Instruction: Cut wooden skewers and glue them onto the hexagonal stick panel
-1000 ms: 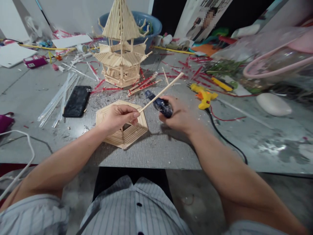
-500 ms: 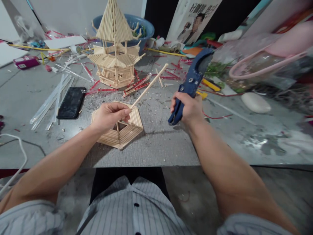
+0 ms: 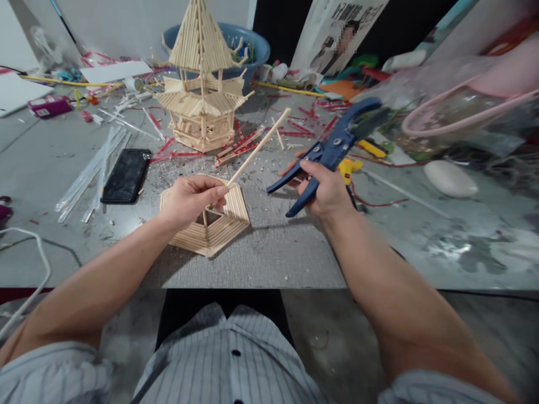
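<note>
Between the thumb and fingers of my left hand (image 3: 196, 197) is a thin wooden stick (image 3: 260, 147), slanting up to the right. Below that hand, a flat hexagonal frame of wooden sticks (image 3: 210, 241) lies on the table, partly covered by the hand. My right hand (image 3: 326, 188) grips a blue pipe cutter (image 3: 332, 143) by its handles, which are spread apart, with the curved jaw pointing up and right. The stick's far end is apart from the cutter. Behind them stands a pagoda model of wooden sticks (image 3: 202, 106).
A black phone (image 3: 125, 176) and clear glue sticks (image 3: 86, 174) lie at the left. Red-and-clear wrapper strips (image 3: 240, 147) surround the pagoda. A blue basin (image 3: 256, 53) is behind it. A yellow glue gun (image 3: 348, 168) and a white oval object (image 3: 450, 178) lie at the right.
The cutter's handles have spread from nearly together to wide apart in my right hand, and its head has tipped to the right. My left hand keeps the stick almost still.
</note>
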Available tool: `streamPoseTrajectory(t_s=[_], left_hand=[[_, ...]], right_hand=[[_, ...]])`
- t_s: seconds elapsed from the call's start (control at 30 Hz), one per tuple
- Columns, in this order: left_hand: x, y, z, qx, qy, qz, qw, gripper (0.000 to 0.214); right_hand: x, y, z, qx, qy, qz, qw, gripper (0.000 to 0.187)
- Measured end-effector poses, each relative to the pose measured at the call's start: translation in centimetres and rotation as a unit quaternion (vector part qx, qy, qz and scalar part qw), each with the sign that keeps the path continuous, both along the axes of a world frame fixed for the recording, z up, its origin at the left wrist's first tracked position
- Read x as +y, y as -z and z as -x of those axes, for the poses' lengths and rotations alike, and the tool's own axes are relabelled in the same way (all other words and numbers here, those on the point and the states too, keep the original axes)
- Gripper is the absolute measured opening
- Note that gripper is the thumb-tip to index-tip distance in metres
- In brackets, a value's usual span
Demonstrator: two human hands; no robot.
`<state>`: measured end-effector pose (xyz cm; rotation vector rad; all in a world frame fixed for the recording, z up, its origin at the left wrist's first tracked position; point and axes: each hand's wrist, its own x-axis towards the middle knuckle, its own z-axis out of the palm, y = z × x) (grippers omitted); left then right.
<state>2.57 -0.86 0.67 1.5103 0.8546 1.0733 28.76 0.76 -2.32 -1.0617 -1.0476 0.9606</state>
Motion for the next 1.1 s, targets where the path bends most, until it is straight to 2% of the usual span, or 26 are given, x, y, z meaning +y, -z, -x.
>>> streamPoseTrajectory(t_s=[0.07, 0.17, 0.23, 0.3, 0.37, 0.43, 0.53, 0.6, 0.67, 0.77, 1.1], left_hand=[[0.1, 0.2, 0.0, -0.003, 0.004, 0.002, 1.000, 0.018], [0.2, 0.4, 0.1, -0.020, 0.014, 0.005, 1.000, 0.020], [0.3, 0.5, 0.1, -0.033, 0.020, 0.009, 0.999, 0.021], [0.3, 0.6, 0.1, -0.041, 0.023, 0.012, 0.999, 0.022], [0.3, 0.5, 0.1, -0.042, 0.020, 0.016, 0.999, 0.024], [0.3, 0.4, 0.0, -0.039, 0.016, 0.021, 0.999, 0.024], [0.2, 0.2, 0.0, -0.035, 0.009, 0.029, 0.999, 0.024], [0.2, 0.0, -0.1, -0.028, 0.002, 0.030, 0.999, 0.025], [0.2, -0.1, -0.1, -0.018, -0.003, 0.027, 0.999, 0.025], [0.2, -0.1, -0.1, -0.015, -0.002, 0.021, 1.000, 0.024], [0.2, -0.1, 0.0, 0.000, -0.004, 0.020, 1.000, 0.019]], right_hand=[[-0.4, 0.0, -0.1, -0.152, 0.049, -0.072, 0.985, 0.032], [-0.7, 0.3, -0.3, -0.389, 0.071, -0.159, 0.905, 0.044], [-0.7, 0.7, -0.1, -0.453, 0.046, -0.171, 0.874, 0.045], [-0.6, 1.2, 0.1, -0.464, 0.022, -0.162, 0.871, 0.047], [-0.6, 1.3, 0.4, -0.446, 0.007, -0.149, 0.882, 0.052], [-0.7, 0.9, 0.5, -0.392, -0.007, -0.122, 0.912, 0.054], [-0.9, -0.1, 0.4, -0.208, -0.036, -0.057, 0.976, 0.042], [-0.8, -0.6, 0.1, -0.075, -0.073, -0.021, 0.994, 0.028], [-0.4, -0.9, -0.3, 0.008, -0.108, 0.008, 0.994, 0.022], [0.0, -0.9, -0.8, 0.064, -0.121, 0.044, 0.990, 0.023], [-0.2, -1.3, -0.7, 0.122, -0.065, 0.071, 0.988, 0.027]])
